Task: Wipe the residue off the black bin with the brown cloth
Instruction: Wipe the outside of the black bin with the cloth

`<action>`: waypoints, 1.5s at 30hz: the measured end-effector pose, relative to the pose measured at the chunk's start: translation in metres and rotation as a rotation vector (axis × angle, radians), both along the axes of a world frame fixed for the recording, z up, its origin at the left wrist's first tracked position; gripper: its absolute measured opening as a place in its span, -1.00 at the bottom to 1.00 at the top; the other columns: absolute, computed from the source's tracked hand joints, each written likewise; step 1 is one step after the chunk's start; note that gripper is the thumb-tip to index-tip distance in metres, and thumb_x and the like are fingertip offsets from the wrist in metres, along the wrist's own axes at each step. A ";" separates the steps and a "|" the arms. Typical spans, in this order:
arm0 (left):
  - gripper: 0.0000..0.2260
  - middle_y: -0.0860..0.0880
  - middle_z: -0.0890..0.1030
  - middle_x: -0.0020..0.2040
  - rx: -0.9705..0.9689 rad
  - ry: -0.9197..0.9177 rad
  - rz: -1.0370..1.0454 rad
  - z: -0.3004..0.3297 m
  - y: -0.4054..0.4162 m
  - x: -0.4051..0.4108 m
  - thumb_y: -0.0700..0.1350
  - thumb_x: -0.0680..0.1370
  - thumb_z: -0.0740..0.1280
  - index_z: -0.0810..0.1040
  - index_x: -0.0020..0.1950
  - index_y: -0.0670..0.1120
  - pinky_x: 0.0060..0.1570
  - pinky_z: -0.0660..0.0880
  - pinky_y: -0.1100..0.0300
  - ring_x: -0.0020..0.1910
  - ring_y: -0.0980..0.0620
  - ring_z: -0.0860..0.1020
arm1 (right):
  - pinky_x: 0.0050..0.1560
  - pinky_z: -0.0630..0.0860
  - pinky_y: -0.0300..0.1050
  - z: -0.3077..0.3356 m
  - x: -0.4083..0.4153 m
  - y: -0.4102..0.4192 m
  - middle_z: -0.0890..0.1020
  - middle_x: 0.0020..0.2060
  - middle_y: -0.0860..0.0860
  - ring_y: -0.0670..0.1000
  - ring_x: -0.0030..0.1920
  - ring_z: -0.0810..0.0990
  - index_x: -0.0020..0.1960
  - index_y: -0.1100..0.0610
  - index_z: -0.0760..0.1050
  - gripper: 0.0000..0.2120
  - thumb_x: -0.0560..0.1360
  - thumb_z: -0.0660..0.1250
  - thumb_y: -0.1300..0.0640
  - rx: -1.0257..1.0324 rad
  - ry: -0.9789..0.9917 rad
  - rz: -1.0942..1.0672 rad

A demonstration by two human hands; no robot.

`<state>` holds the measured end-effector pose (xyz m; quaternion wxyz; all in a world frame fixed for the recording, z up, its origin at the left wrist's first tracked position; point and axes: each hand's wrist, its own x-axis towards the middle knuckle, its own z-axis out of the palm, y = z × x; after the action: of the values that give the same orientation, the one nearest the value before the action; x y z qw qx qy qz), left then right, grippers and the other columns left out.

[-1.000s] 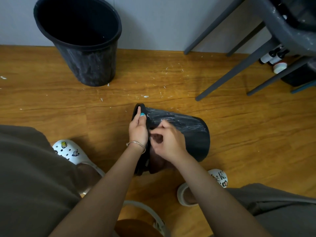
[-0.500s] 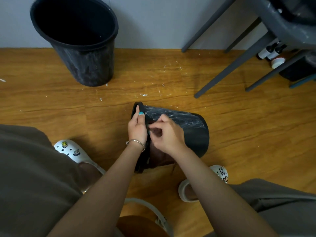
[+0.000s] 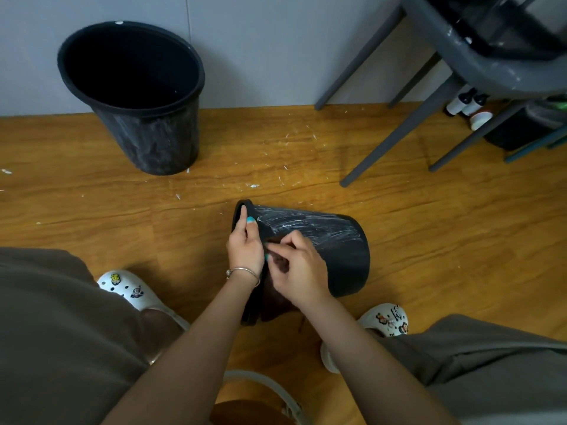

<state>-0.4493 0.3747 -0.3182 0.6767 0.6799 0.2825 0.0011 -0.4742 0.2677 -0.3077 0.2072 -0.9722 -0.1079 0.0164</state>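
— What colours are in front of you?

— The bin [image 3: 334,250] on its side is black, streaked with white smears. The cloth [image 3: 276,297] under my right hand [image 3: 299,271] is dark brown. My nails are teal, and a silver bangle [image 3: 245,273] sits on my left wrist.

— And around you?

— A second black bin [image 3: 135,96] mottled grey, an orange-brown wood-grain floor [image 3: 445,228] flecked white, a pale grey wall [image 3: 276,47], grey chair legs [image 3: 395,139], and white clogs [image 3: 129,289] with coloured charms.
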 end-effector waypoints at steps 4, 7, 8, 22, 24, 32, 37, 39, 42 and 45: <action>-0.60 0.04 0.36 -0.43 0.035 0.019 -0.011 -0.008 -0.003 -0.013 -0.12 0.66 0.08 0.22 0.51 0.03 -0.45 0.26 0.31 -0.46 0.13 0.28 | -0.04 0.54 -0.08 0.011 0.034 0.010 0.45 0.07 -0.08 -0.01 0.13 0.44 0.22 -0.05 0.58 -0.73 0.54 0.31 -0.01 -0.115 0.099 -0.080; -0.58 0.09 0.39 -0.36 0.044 0.028 -0.070 -0.003 -0.004 -0.022 -0.10 0.67 0.04 0.15 0.54 0.06 -0.44 0.30 0.40 -0.42 0.17 0.31 | 0.12 0.51 0.02 0.012 0.019 0.002 0.37 0.23 -0.04 0.04 0.27 0.33 0.32 -0.11 0.50 -0.65 0.55 0.28 -0.09 -0.102 0.105 -0.031; -0.58 0.16 0.37 -0.31 0.034 0.038 -0.103 0.001 -0.003 -0.021 -0.10 0.67 0.03 0.11 0.54 0.07 -0.41 0.32 0.46 -0.38 0.22 0.32 | 0.20 0.45 0.08 0.012 0.009 -0.003 0.32 0.31 -0.01 0.06 0.33 0.27 0.36 -0.17 0.45 -0.62 0.55 0.24 -0.15 -0.090 0.124 -0.057; -0.54 0.20 0.40 -0.09 0.014 0.089 -0.129 0.015 -0.005 0.003 -0.18 0.67 0.06 0.03 0.56 -0.13 -0.20 0.19 0.62 -0.30 0.33 0.31 | -0.15 0.58 -0.04 -0.012 -0.015 -0.022 0.51 0.05 0.05 0.11 0.06 0.50 0.17 -0.13 0.61 -0.72 0.47 0.35 -0.06 -0.040 -0.047 -0.154; -0.53 0.23 0.26 -0.24 0.021 0.102 -0.114 0.016 -0.006 0.004 -0.19 0.67 0.08 0.03 0.56 -0.13 -0.36 0.24 0.65 -0.37 0.29 0.24 | -0.20 0.55 -0.07 -0.014 -0.013 -0.041 0.53 0.00 0.04 0.11 0.02 0.55 0.13 -0.13 0.63 -0.74 0.44 0.41 -0.03 -0.018 -0.064 -0.244; -0.54 0.16 0.35 -0.09 0.036 0.097 -0.141 0.016 -0.004 0.002 -0.19 0.67 0.06 0.04 0.55 -0.17 -0.34 0.20 0.68 -0.49 0.52 0.31 | -0.25 0.56 -0.07 -0.012 -0.039 0.002 0.51 -0.02 -0.01 0.05 -0.03 0.53 0.10 -0.12 0.61 -0.72 0.44 0.28 -0.11 0.018 -0.063 -0.155; -0.53 0.10 0.48 0.07 -0.020 0.117 -0.121 0.018 -0.007 0.005 -0.18 0.67 0.08 0.03 0.56 -0.14 -0.15 0.17 0.73 -0.19 0.45 0.44 | -0.22 0.51 -0.14 -0.014 -0.025 -0.049 0.51 0.00 -0.02 0.05 0.02 0.55 0.08 -0.12 0.64 -0.75 0.41 0.45 0.01 0.008 -0.070 -0.372; -0.53 -0.02 0.48 0.27 -0.022 0.109 -0.129 0.016 -0.007 0.006 -0.16 0.67 0.07 0.03 0.56 -0.13 -0.09 0.14 0.59 -0.06 0.32 0.42 | -0.15 0.50 -0.11 -0.011 -0.026 -0.032 0.50 0.05 0.00 0.06 0.07 0.52 0.12 -0.11 0.63 -0.75 0.44 0.42 -0.01 -0.016 -0.016 -0.469; -0.54 0.10 0.49 -0.08 0.012 0.102 -0.123 0.016 -0.005 0.005 -0.17 0.67 0.06 0.04 0.56 -0.15 -0.23 0.21 0.59 -0.36 0.35 0.22 | -0.20 0.56 -0.10 -0.013 -0.046 -0.001 0.50 0.03 0.00 0.04 0.03 0.52 0.12 -0.10 0.62 -0.74 0.44 0.40 -0.03 0.039 -0.052 -0.295; -0.55 0.21 0.23 -0.27 0.044 0.120 -0.138 0.019 -0.005 0.004 -0.21 0.66 0.07 0.06 0.55 -0.19 -0.40 0.22 0.67 -0.46 0.36 0.30 | -0.22 0.56 -0.10 -0.020 -0.048 -0.031 0.51 0.05 0.00 0.05 0.04 0.52 0.12 -0.15 0.61 -0.73 0.42 0.43 -0.02 -0.007 -0.053 -0.172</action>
<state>-0.4456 0.3701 -0.2994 0.6419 0.7113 0.2749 -0.0804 -0.5221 0.2367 -0.3280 0.2017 -0.9787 -0.0293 -0.0267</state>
